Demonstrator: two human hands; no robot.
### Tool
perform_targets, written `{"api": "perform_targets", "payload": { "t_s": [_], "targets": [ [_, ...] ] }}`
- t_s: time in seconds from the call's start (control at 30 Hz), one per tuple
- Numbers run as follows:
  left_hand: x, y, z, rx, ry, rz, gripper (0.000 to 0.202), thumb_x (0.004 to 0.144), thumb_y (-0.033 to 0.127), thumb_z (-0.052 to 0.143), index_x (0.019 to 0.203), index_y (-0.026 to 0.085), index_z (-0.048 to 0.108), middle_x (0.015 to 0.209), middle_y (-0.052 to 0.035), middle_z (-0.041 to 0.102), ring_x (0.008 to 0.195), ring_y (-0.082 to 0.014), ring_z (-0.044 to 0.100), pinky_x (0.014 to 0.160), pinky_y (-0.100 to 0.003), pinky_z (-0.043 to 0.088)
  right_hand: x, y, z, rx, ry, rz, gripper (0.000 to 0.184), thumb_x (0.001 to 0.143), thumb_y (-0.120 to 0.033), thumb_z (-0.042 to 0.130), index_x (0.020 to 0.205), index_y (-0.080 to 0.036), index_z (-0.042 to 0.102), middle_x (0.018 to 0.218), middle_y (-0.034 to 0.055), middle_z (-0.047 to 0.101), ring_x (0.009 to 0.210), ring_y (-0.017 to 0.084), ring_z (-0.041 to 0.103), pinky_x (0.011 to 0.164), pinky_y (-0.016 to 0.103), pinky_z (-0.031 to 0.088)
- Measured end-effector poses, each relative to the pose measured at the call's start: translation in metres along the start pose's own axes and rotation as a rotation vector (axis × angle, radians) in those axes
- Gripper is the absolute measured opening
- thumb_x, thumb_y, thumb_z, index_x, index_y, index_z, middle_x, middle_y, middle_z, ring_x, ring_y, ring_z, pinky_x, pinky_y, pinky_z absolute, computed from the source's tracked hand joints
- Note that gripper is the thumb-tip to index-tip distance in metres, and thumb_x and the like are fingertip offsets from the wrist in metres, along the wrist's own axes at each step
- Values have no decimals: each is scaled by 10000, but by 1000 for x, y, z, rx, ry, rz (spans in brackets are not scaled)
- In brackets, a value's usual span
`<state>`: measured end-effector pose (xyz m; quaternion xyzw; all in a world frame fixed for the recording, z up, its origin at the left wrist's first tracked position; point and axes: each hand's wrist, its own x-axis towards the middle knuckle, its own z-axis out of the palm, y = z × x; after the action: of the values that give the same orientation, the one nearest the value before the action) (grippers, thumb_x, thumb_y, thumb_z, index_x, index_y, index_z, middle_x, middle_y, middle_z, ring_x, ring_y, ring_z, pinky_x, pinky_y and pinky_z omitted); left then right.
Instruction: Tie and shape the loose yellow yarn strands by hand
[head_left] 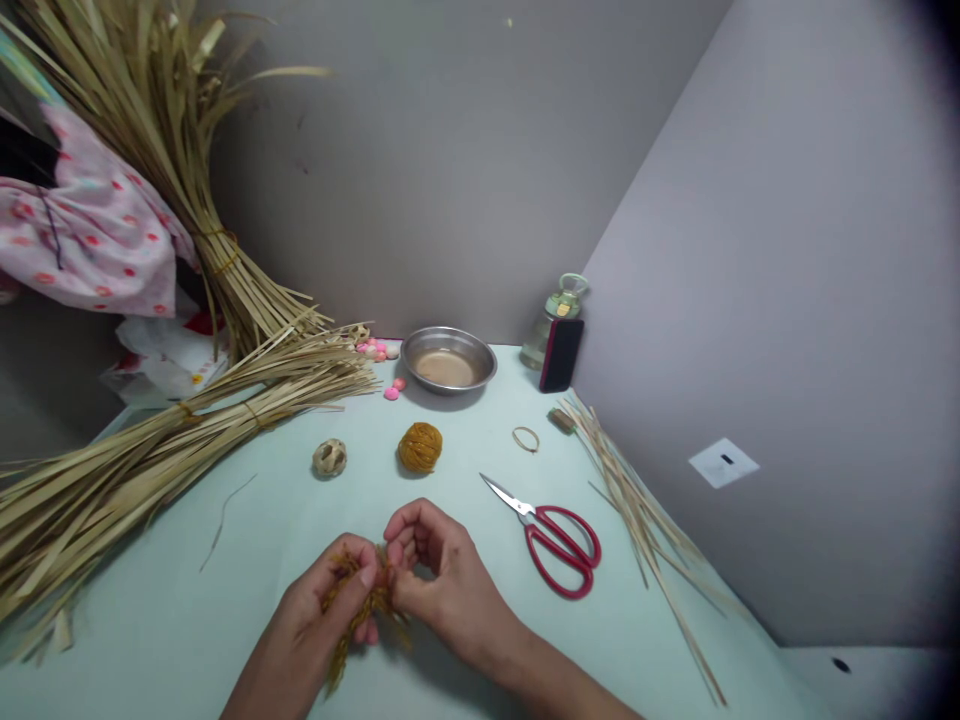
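My left hand [322, 610] and my right hand [442, 575] meet low over the pale table [225, 620], both closed on a small bunch of brownish-yellow fibre strands [360, 605]. The strands hang down between my fingers toward the table's front. Just beyond my hands lie a mustard-coloured woven ball [420, 446] and a smaller pale woven ball [329, 457].
Red-handled scissors [559, 540] lie right of my hands, blades open. A large bundle of dry palm strips [150, 450] covers the left side; thin strips [637, 500] lie along the right wall. At the back stand a metal bowl [448, 358], pink beads [379, 350], a bottle with a phone [559, 335] and a small ring [526, 438].
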<state>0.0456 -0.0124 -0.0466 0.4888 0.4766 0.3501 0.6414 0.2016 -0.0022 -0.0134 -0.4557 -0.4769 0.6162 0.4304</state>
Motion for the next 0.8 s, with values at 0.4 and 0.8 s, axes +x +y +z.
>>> {"api": "perform_targets", "payload": {
  "t_s": [0.4, 0.8],
  "targets": [
    [-3, 9, -1, -102, -9, 17, 256, 917, 487, 543, 809, 258, 578, 665, 58, 502, 626, -143, 484, 622, -246, 389, 1, 1, -1, 14, 0, 8, 244, 651, -104, 665, 853, -171, 547, 694, -57, 544, 623, 87, 448, 630, 224, 370],
    [-1, 7, 1, -209, 89, 30, 182, 936, 465, 538, 895, 288, 555, 813, 66, 598, 616, -116, 488, 663, -245, 411, 4, 10, 0, 97, 22, 0, 197, 671, -120, 668, 823, -165, 551, 669, -60, 508, 599, 79, 404, 579, 206, 341]
  ]
}}
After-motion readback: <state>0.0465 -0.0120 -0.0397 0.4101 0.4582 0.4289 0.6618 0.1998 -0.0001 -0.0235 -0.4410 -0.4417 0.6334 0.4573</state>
